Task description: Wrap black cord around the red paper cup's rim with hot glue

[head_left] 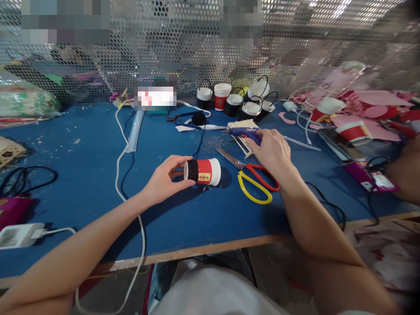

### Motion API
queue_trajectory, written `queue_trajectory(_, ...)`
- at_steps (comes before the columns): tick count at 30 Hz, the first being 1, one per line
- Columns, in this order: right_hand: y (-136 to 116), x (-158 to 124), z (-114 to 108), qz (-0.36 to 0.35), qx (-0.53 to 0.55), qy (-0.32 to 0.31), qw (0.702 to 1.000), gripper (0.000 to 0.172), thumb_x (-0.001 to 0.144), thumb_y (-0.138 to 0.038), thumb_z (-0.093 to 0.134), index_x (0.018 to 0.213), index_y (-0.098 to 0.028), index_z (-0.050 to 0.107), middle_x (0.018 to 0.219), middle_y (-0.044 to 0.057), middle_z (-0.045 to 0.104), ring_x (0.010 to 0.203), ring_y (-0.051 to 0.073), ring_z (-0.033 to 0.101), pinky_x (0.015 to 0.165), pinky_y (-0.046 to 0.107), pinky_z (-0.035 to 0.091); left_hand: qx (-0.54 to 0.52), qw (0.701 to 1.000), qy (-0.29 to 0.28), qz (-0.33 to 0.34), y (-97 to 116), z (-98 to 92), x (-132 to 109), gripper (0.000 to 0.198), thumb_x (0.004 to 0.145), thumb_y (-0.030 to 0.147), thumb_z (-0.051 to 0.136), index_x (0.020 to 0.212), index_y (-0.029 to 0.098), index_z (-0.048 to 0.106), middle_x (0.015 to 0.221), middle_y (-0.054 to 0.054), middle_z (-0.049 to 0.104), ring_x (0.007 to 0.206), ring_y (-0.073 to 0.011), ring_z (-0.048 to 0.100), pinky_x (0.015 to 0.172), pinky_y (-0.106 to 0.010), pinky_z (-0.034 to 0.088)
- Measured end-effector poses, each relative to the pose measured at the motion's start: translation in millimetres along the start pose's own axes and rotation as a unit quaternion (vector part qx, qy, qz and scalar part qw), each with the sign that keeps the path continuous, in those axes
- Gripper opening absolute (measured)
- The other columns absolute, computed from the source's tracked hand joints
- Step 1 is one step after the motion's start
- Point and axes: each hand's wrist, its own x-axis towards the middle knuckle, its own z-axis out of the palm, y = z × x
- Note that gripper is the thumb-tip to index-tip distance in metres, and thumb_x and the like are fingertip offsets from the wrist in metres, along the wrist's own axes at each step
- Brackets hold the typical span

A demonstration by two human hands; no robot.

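Observation:
My left hand point(169, 177) grips the base end of a red and white paper cup point(205, 171) that lies on its side. Black yarn is wound around that end, and a strand runs up to a black yarn ball point(198, 118). My right hand point(273, 148) is wrapped round a blue glue gun point(244, 132), its nozzle pointing left over a small pale stick rack point(243, 127). Between my hands lie scissors point(242, 166) with one red and one yellow handle, blades partly apart.
Several cups with black yarn and loop handles point(234, 105) stand at the back by a perforated metal screen point(183, 48). A white cable point(118, 175) crosses the table on the left. Pink cutouts point(374, 109) and a co-worker's arm point(405, 173) are at right.

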Motion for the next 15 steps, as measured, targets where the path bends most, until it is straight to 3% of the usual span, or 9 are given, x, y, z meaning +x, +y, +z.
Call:
queue_trajectory(3, -5, -9, -10, -0.059, 0.050, 0.048, 0.996, 0.035, 0.084, -0.038, 0.053, 0.106, -0.013, 0.064, 0.105, 0.017, 0.062, 0.101, 0.031, 0.055, 0.085, 0.044, 0.043, -0.005, 1.000, -0.002, -0.003, 1, -0.6, 0, 0.053, 0.069, 0.028, 0.075, 0.118, 0.020, 0.056, 0.113, -0.008, 0.054, 0.101, -0.0210, 0.061, 0.088, -0.039, 0.055)
queue_trajectory(5, -14, -18, -20, -0.109, 0.140, 0.044, 0.983, 0.030, 0.086, -0.038, 0.051, 0.100, -0.016, 0.066, 0.100, 0.013, 0.065, 0.096, 0.026, 0.058, 0.082, 0.039, 0.045, -0.008, 1.000, -0.006, 0.007, 1, -1.5, -1, 0.053, 0.070, 0.027, 0.075, 0.119, 0.021, 0.056, 0.115, -0.008, 0.053, 0.102, -0.0206, 0.060, 0.090, -0.039, 0.054)
queue_trajectory(9, -39, -34, -32, -0.154, 0.308, -0.135, 0.929, 0.041, 0.090, -0.048, 0.042, 0.092, -0.017, 0.069, 0.090, 0.007, 0.069, 0.082, 0.020, 0.063, 0.071, 0.031, 0.048, -0.009, 0.998, -0.026, 0.061, 0, -2.4, -3, 0.053, 0.072, 0.021, 0.074, 0.122, 0.025, 0.055, 0.118, -0.008, 0.050, 0.108, -0.0202, 0.056, 0.094, -0.039, 0.051)
queue_trajectory(15, -68, -35, -15, -0.157, 0.368, -0.357, 0.844, 0.061, 0.089, -0.064, 0.030, 0.090, -0.020, 0.072, 0.101, 0.007, 0.071, 0.095, 0.022, 0.064, 0.081, 0.033, 0.048, 0.058, 0.989, -0.075, 0.111, 7, 0.1, -9, 0.055, 0.074, 0.023, 0.072, 0.125, 0.025, 0.053, 0.119, -0.011, 0.049, 0.111, -0.0229, 0.054, 0.092, -0.040, 0.052)
